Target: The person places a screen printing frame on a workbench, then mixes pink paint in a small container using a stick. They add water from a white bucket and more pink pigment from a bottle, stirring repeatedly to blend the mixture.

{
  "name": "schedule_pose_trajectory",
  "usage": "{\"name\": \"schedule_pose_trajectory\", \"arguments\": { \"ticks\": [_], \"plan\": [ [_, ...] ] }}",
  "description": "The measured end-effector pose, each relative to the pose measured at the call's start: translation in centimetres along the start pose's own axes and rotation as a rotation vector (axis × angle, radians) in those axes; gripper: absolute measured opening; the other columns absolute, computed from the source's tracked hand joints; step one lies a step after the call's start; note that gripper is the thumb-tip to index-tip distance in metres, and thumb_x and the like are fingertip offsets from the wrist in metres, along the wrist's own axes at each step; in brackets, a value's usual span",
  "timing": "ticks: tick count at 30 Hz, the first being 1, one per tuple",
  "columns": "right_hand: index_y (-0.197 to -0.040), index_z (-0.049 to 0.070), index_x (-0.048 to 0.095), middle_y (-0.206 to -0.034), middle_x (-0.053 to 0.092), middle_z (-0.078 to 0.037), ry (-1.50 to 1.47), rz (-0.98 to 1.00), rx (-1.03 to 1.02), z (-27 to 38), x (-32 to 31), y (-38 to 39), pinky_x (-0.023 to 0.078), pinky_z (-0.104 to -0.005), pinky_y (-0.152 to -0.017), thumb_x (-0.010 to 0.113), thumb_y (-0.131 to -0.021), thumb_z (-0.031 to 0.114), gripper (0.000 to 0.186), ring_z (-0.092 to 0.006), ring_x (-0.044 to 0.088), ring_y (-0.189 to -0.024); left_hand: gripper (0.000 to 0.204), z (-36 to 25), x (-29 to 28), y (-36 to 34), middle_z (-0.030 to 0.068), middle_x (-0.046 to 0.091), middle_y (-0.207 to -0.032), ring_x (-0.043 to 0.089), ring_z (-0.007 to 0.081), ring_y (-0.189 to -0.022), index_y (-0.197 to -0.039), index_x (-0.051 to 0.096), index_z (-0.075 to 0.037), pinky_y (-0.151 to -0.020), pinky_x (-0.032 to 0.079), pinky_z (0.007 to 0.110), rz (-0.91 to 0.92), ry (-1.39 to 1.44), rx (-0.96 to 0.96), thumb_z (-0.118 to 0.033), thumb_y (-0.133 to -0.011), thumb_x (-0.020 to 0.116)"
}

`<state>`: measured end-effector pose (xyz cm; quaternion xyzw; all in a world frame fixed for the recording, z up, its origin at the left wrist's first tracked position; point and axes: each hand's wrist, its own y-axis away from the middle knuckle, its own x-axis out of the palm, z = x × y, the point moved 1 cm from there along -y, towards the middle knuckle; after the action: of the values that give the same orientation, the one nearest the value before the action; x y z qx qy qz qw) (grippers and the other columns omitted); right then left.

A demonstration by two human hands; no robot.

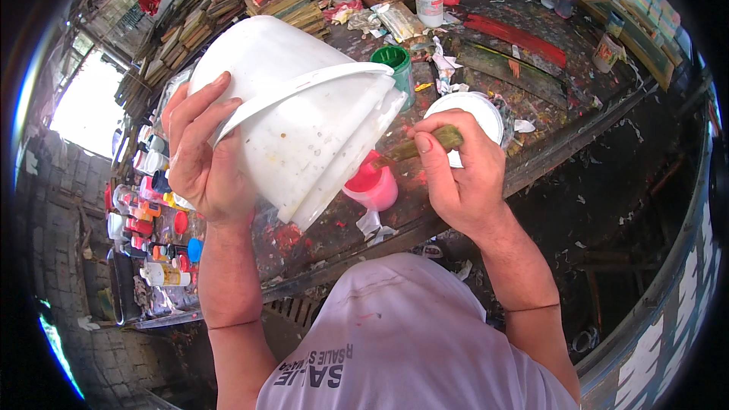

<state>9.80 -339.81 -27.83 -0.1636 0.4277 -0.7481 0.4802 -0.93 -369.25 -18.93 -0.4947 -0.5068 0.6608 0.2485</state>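
Evidently the cluttered, paint-stained surface is the biggest thing before you, and the white bucket is held above it, tipped so its mouth faces down toward your right. The bucket looks like thin, stiff plastic, probably light for its bulk unless something remains inside, which you cannot see from here. Its smooth wall may slip, so the raised band or the rim should give you a surer hold. Your left hand grasps its far-left side, fingers spread over the wall, forearm rising steeply.

Beneath the mouth stands the pink cup, likely light and easy to knock over; steady it by its side. Smallest is the stained stick, apparently rigid and perhaps slick with paint, best taken at its upper end. Your right hand pinches it there between thumb and fingers, wrist bent inward; whether its lower end touches the bucket, you cannot tell.
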Motion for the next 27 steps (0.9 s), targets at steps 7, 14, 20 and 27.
{"name": "schedule_pose_trajectory", "arguments": {
  "ticks": [7,14,20,27],
  "plan": [
    [-0.12,-0.001,0.07,-0.1,0.077,-0.014,-0.017,-0.009,0.025,-0.02,-0.08,-0.15,0.062,-0.0388,-0.069,0.078,-0.106,0.0,0.017,-0.0276,0.078,-0.078,0.027,0.16,0.32,-0.17,0.022,0.084,-0.133,0.073,0.0341,-0.132,-0.117,0.084,-0.001,-0.131,0.037,0.061,-0.082,0.059,-0.032,-0.002,-0.092,0.073],
    [-0.118,-0.002,0.069,-0.102,0.082,-0.013,0.013,0.006,0.007,0.35,-0.48,-0.38,0.06,-0.0321,-0.077,0.068,-0.112,-0.001,0.006,-0.0174,0.077,-0.084,0.03,0.39,0.19,-0.36,0.0221,0.084,-0.133,0.073,0.0342,-0.133,-0.117,0.084,0.0,-0.132,0.037,0.062,-0.085,0.021,-0.042,-0.002,-0.092,0.069],
    [-0.118,-0.002,0.069,-0.101,0.082,-0.013,0.041,0.001,0.014,0.11,-0.43,-0.25,0.062,-0.032,-0.079,0.068,-0.112,-0.002,0.006,-0.0175,0.079,-0.087,0.032,0.56,0.1,-0.38,0.0224,0.083,-0.135,0.073,0.0337,-0.134,-0.119,0.082,0.0,-0.133,0.036,0.062,-0.099,0.025,-0.044,0.0,-0.09,0.066],
    [-0.118,0.0,0.071,-0.101,0.08,-0.015,-0.004,-0.023,0.032,-0.18,-0.01,0.04,0.062,-0.0396,-0.075,0.077,-0.105,-0.002,0.015,-0.0299,0.08,-0.085,0.034,0.85,-0.05,-0.22,0.0237,0.082,-0.136,0.072,0.034,-0.137,-0.118,0.082,0.0,-0.134,0.036,0.062,-0.117,0.024,-0.083,0.001,-0.089,0.064]
  ]
}}
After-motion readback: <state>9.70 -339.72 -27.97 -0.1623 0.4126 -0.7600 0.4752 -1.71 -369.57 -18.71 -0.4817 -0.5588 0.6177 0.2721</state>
